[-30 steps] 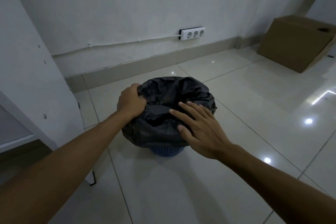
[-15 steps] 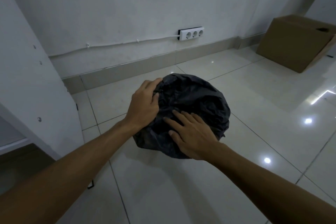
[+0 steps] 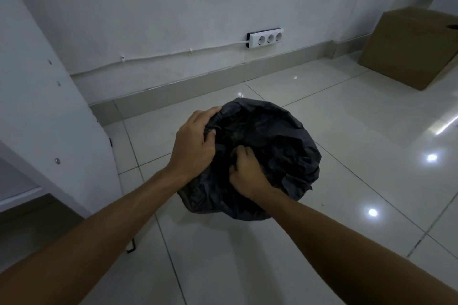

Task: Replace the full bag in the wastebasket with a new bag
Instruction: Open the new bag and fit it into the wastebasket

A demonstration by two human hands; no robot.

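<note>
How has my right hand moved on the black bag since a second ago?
Yes. The right hand went from lying flat and open on the black bag to curling and gripping its plastic, shifting slightly toward the wall socket.

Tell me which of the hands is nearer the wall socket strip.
Left. The left hand grips the black bag's far-left rim, on the side toward the socket strip. The right hand bunches plastic at the bag's near edge, farther from the wall.
</note>
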